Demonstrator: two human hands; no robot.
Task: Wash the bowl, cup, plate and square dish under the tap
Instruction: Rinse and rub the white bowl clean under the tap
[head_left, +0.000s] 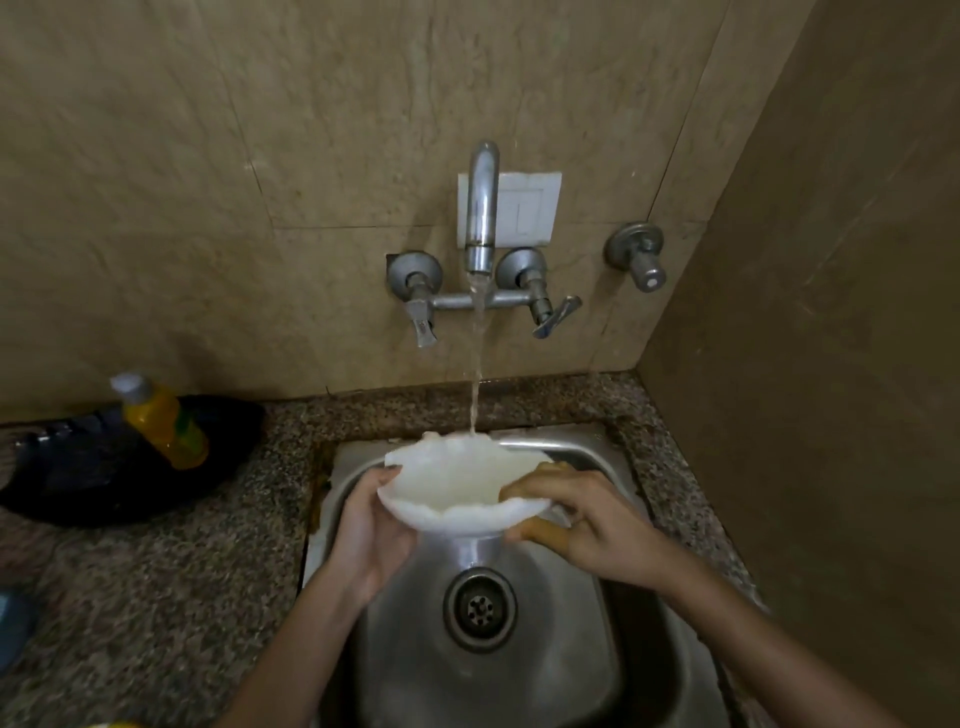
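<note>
The left hand (374, 535) and right hand (576, 519) are clasping opposite rims of the white bowl (462, 488), holding it between them beneath the stream (475, 364); wet, rigid, probably breakable, it is calling for firm rim-and-underside grips.

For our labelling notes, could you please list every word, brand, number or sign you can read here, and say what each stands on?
No text in this view can be read.
Yellow bottle: its green and yellow label is too blurred to read.
Tap handle on the left: a small mark, too small to read.
White wall plate: no lettering shows.
</note>
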